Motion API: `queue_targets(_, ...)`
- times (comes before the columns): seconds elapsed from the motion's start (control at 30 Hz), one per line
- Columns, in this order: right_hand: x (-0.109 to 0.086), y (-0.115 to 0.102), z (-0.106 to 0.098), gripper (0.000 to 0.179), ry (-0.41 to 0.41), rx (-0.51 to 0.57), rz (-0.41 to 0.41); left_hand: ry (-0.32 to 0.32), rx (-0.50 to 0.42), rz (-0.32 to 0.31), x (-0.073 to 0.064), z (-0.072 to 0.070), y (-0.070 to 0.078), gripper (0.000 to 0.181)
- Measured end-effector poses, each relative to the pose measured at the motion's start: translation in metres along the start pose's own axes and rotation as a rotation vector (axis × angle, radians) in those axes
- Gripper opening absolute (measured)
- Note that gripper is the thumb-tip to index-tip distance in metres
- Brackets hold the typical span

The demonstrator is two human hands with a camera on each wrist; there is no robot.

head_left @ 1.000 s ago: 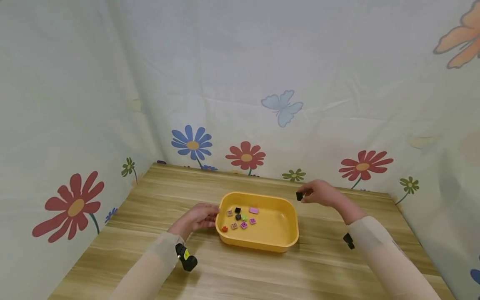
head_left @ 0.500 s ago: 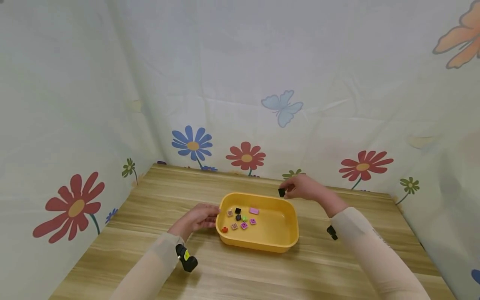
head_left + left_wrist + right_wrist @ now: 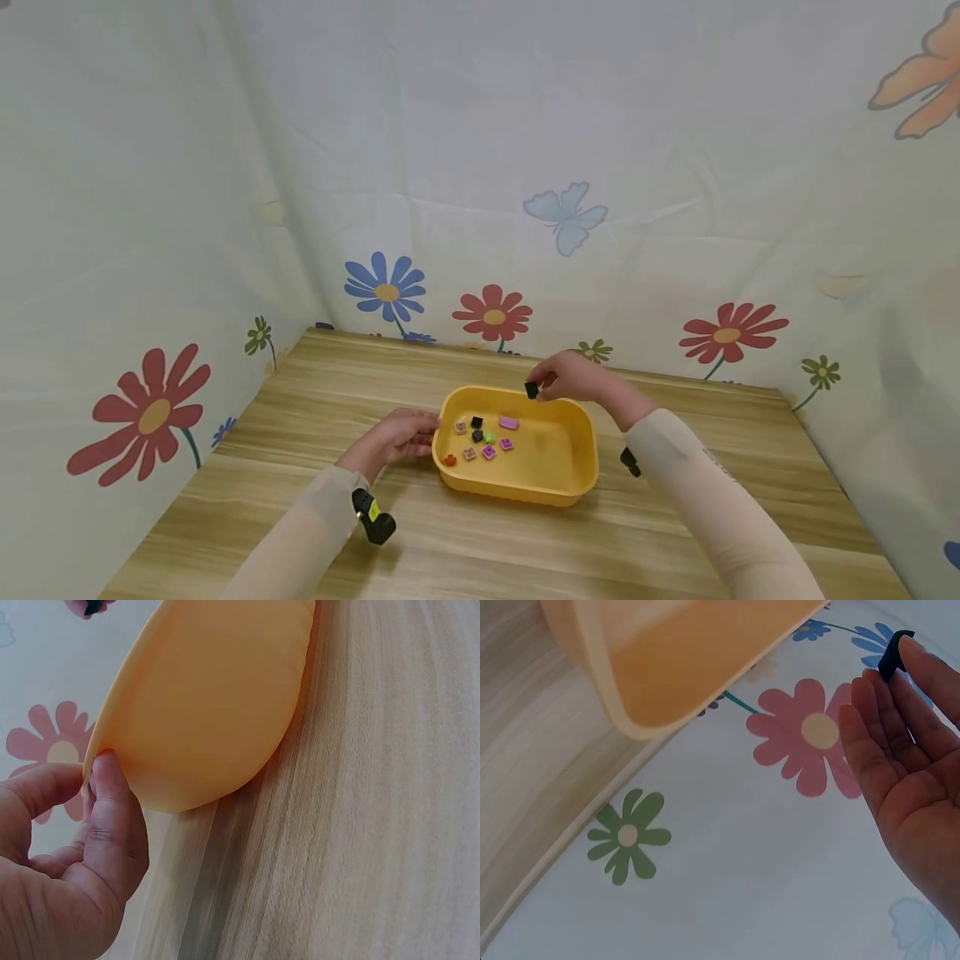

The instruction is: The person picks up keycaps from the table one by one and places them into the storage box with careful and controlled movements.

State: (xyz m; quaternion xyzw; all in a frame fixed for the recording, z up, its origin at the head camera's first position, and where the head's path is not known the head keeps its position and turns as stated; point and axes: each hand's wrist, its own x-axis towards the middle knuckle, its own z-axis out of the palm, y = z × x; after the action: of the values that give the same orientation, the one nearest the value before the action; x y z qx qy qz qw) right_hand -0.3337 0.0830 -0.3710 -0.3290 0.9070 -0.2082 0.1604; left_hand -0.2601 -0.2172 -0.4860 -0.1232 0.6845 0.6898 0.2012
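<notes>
A yellow plastic tray (image 3: pixel 555 492) stands on the table, its left end gripped by my left hand (image 3: pixel 397 433). In the left wrist view the thumb and a finger (image 3: pixel 109 817) pinch the tray's rim. My right hand (image 3: pixel 573 377) is raised over the tray's far rim. Between its thumb and fingertips it holds a small black block (image 3: pixel 532 390), also seen as a dark curved-edged piece (image 3: pixel 895 655) in the right wrist view. Inside the tray's left half lie small pieces: a red one (image 3: pixel 450 460), a green one (image 3: pixel 490 437), a pink block (image 3: pixel 508 423) and several others.
The wood-grain table (image 3: pixel 480 558) runs back to a white curtain (image 3: pixel 465 167) printed with flowers and butterflies, which also closes off both sides. A black wrist camera (image 3: pixel 373 517) sits at the left wrist and another (image 3: pixel 630 462) at the right.
My right hand has moved left with the black block, from beyond the tray's right corner to above its far rim. The left hand and the tray have stayed in place.
</notes>
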Motion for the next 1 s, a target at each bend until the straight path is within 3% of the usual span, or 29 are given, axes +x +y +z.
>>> queue_targets(0.47,0.030,-0.009,0.027,0.031,-0.041,-0.027,-0.018,0.005,0.005,0.008,0.003,-0.001,-0.002,0.047)
queue_targets(1.0,0.048,-0.014,0.056,0.030,-0.089,-0.042,-0.035,0.001,-0.002,0.012,0.003,-0.002,-0.003,0.047)
